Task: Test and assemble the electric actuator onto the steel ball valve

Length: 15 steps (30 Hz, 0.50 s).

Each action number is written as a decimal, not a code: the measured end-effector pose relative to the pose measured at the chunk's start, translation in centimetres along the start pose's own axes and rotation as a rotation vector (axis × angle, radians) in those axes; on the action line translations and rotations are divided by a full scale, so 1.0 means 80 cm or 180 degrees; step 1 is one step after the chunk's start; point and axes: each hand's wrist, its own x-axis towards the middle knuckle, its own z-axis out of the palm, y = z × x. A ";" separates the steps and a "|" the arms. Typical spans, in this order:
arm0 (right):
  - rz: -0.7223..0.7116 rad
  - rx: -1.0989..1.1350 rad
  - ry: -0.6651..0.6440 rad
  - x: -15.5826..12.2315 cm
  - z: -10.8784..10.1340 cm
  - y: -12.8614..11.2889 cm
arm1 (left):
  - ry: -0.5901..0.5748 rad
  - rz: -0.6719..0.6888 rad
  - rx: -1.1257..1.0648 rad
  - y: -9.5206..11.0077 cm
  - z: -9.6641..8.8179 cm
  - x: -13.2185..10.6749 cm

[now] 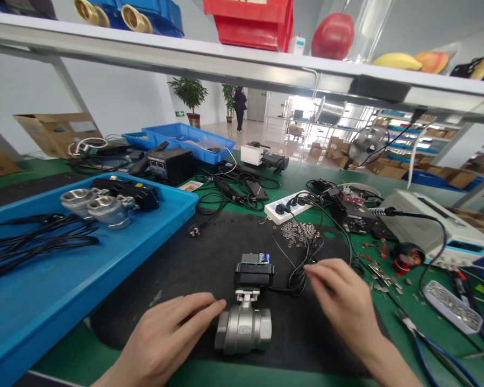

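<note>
A steel ball valve (pixel 244 329) stands on the black mat, with a black electric actuator (pixel 253 273) on a bracket above it. My left hand (pixel 171 338) is beside the valve's left end, fingers stretched out and holding nothing; whether the fingertips touch the metal I cannot tell. To the right, my right hand (pixel 342 303) hovers with loosely extended fingers near a coiled black cable (pixel 300 277) that runs from the actuator. Nothing shows in its grip.
On the left, a blue tray (pixel 177 207) bears two steel valves (pixel 108 210) and black cables (pixel 36 239). Behind the mat are a power strip (pixel 288 207) and scattered small rings (pixel 298 234). Pliers (pixel 417 336) and a metal-parts dish (pixel 454 306) lie right. A shelf (pixel 242 59) crosses overhead.
</note>
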 end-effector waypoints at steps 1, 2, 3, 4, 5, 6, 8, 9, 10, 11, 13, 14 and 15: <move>0.0327 -0.0190 0.0033 0.007 -0.003 0.023 | 0.0109 -0.0236 -0.0042 0.004 0.006 -0.011; 0.0523 -0.0334 0.0043 0.015 -0.005 0.046 | 0.0172 -0.0448 -0.0081 0.009 0.012 -0.021; 0.0662 -0.0482 -0.0018 0.025 -0.003 0.068 | 0.0234 -0.0621 -0.0093 0.014 0.018 -0.029; 0.0753 -0.0607 -0.0144 0.036 0.000 0.087 | 0.0290 -0.0726 -0.0080 0.019 0.024 -0.036; 0.0800 -0.0724 -0.0306 0.046 0.006 0.104 | 0.0350 -0.0759 -0.0039 0.023 0.028 -0.041; 0.0822 -0.0823 -0.0472 0.055 0.012 0.116 | 0.0415 -0.0751 0.0017 0.025 0.031 -0.045; 0.0819 -0.0989 -0.0784 0.070 0.027 0.132 | 0.0485 -0.0711 0.0136 0.028 0.035 -0.048; 0.0817 -0.1060 -0.0909 0.075 0.034 0.135 | 0.0485 -0.0712 0.0173 0.028 0.035 -0.049; 0.0820 -0.1127 -0.1009 0.078 0.040 0.137 | 0.0474 -0.0716 0.0190 0.028 0.034 -0.049; 0.0830 -0.1190 -0.1081 0.080 0.045 0.137 | 0.0458 -0.0730 0.0198 0.027 0.033 -0.048; 0.0865 -0.1303 -0.1159 0.081 0.050 0.137 | 0.0442 -0.0760 0.0216 0.028 0.031 -0.047; 0.0881 -0.1351 -0.1168 0.081 0.050 0.136 | 0.0444 -0.0774 0.0233 0.028 0.030 -0.046; 0.0891 -0.1395 -0.1155 0.081 0.048 0.135 | 0.0434 -0.0794 0.0256 0.029 0.030 -0.046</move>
